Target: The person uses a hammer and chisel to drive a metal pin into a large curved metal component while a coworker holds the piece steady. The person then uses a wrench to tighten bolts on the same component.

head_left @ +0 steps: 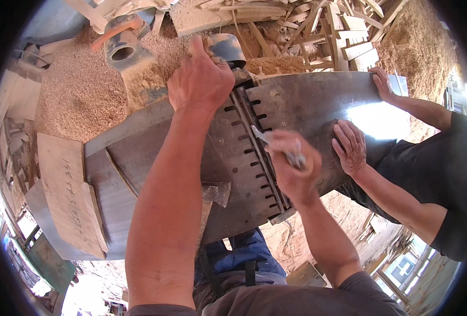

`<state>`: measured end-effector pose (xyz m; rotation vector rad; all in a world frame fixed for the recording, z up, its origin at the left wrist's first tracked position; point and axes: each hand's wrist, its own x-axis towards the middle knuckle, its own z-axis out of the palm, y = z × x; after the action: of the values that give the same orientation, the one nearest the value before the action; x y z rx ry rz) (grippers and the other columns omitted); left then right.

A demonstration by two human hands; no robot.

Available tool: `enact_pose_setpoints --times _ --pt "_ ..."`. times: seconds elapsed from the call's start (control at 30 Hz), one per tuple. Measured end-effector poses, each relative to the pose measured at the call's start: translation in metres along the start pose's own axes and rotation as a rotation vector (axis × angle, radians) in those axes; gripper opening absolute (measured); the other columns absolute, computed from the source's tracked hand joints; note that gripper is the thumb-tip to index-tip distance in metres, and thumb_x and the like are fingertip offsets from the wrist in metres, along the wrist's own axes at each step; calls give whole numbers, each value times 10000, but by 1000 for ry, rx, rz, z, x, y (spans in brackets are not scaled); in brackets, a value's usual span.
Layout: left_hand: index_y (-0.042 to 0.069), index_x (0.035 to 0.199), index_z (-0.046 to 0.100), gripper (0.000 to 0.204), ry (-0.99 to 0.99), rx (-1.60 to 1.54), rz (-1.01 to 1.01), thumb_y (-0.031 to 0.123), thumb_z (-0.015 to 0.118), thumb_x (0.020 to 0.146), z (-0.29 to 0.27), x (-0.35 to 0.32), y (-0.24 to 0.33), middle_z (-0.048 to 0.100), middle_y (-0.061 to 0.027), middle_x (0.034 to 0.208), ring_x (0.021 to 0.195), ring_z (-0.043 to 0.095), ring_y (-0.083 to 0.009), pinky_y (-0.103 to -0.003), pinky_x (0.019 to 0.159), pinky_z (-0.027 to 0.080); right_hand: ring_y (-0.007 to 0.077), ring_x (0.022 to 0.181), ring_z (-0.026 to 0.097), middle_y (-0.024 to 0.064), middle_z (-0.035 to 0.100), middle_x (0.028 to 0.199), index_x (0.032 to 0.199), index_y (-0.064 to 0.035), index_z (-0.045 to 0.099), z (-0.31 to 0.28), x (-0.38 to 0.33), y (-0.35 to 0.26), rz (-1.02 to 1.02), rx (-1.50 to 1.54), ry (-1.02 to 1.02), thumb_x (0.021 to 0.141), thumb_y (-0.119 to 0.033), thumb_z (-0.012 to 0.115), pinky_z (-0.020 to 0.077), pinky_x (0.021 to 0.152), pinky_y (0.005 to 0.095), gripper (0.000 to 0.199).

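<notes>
Head: right hand (297, 171) grips wrench (260, 135) slanting lengthwise up-left; left hand's (200, 81) grip unclear.

A wide metal table (296, 95) is seen, dark grey and smooth. It is crossed by a long slot (264, 160) with short notches along both sides. On its left end a pale wood board (60, 184) is laid flat. Near the lower edge an axe (217, 194) is placed, partly hidden by a forearm. On the right part, another person's hands (351, 145) are rested.
</notes>
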<state>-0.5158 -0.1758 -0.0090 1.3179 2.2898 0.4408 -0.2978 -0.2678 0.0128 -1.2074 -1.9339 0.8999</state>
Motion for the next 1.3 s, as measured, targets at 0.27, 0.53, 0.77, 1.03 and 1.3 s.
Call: enact_pose_setpoints --times 0.27,0.53,0.77,1.03,1.3 --pt "82 1543 324 737 -19 16 -20 376 615 933 -3 1 1 701 -252 1180 1090 679 -433 -509 949 519 491 922 665 300 678 899 1026 41 601 16 104 -20 245 -246 -309 877 -23 619 534 779 470 163" --pt "86 1548 319 727 -8 23 -34 356 605 937 -2 0 1 705 -244 1189 1090 682 -431 -510 950 518 475 910 656 268 664 883 991 -3 614 12 94 -22 317 -115 -330 859 11 658 518 771 476 140" --pt "82 1496 357 658 3 23 -18 329 583 930 -3 1 3 670 -260 1214 1095 678 -434 -522 937 535 469 867 635 240 638 858 944 -21 586 14 80 -12 206 -62 -219 847 29 646 503 740 475 125" --pt "85 1432 381 602 -6 29 -10 338 593 930 -3 0 5 683 -257 1167 1070 687 -435 -528 909 544 472 874 635 249 638 856 927 -9 579 10 83 -19 237 -78 -240 853 13 631 496 729 481 93" --pt "70 1500 346 664 -21 31 -25 346 584 944 -4 0 4 704 -255 1160 1075 687 -428 -515 927 530 215 689 629 109 640 783 901 -6 611 7 64 -14 204 -31 -175 878 42 659 504 629 324 72"
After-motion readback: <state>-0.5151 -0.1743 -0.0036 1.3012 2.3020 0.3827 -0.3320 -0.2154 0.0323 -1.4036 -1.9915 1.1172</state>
